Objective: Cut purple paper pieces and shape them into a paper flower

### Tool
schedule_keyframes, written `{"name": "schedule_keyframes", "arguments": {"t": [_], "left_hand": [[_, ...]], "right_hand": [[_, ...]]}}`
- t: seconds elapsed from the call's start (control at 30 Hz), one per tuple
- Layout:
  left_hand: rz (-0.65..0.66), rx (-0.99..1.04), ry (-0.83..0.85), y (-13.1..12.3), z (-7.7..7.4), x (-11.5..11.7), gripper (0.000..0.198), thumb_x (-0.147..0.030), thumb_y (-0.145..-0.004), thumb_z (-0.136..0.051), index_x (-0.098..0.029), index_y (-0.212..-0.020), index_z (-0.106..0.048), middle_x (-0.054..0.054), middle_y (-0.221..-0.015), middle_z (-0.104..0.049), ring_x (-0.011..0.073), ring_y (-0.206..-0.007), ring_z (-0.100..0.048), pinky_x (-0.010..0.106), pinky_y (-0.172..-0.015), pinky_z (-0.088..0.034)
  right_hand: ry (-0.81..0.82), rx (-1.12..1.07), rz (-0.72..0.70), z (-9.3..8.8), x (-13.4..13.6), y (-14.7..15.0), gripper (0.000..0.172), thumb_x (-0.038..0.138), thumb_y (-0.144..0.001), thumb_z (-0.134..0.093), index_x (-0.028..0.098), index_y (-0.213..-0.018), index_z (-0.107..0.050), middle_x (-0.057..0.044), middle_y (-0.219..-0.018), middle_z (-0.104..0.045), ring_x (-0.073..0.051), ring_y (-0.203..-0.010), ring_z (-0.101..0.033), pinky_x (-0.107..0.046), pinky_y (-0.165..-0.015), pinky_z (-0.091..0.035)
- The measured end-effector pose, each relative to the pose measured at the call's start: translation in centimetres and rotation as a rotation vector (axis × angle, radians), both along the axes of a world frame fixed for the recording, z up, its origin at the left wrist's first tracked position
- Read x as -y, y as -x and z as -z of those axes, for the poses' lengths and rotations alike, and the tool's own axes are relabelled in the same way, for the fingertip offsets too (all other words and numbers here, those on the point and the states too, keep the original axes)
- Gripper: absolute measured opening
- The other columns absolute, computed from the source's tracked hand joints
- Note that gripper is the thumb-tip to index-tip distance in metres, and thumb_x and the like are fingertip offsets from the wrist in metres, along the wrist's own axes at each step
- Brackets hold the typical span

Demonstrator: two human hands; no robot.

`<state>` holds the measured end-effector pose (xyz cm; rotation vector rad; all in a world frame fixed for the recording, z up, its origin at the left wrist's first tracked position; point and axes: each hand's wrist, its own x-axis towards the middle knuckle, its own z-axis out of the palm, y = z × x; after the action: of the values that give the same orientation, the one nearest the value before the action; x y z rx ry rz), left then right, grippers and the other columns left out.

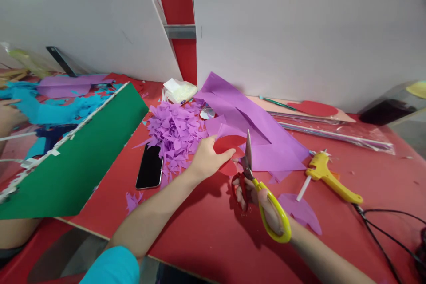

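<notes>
My left hand pinches a red paper piece with rounded lobes, held just above the red table. My right hand grips yellow-and-red-handled scissors; their blades point up and cut into the red paper's right edge. Large purple paper sheets lie right behind the red piece. A heap of purple paper scraps sits to the left of my left hand.
A black phone lies beside the scraps. A yellow glue gun with a black cord lies at the right. A green board slants at left, with blue paper scraps and another person's hand behind. White partitions stand at the back.
</notes>
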<state>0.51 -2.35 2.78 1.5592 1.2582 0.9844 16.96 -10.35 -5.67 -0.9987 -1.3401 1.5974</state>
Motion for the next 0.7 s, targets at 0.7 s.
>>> {"name": "schedule_keyframes", "arguments": {"t": [0.7], "left_hand": [[-0.024, -0.099, -0.020, 0.1, 0.1, -0.2, 0.039, -0.027, -0.070, -0.064, -0.012, -0.105, -0.055, 0.012, -0.107, -0.064, 0.0245, -0.099, -0.060, 0.041, -0.090, -0.047]], "right_hand": [[-0.049, 0.076, -0.076, 1.0, 0.0, -1.5, 0.064, 0.075, -0.077, -0.021, 0.019, -0.073, -0.051, -0.001, -0.060, -0.048, -0.014, -0.052, -0.041, -0.031, -0.055, -0.038]]}}
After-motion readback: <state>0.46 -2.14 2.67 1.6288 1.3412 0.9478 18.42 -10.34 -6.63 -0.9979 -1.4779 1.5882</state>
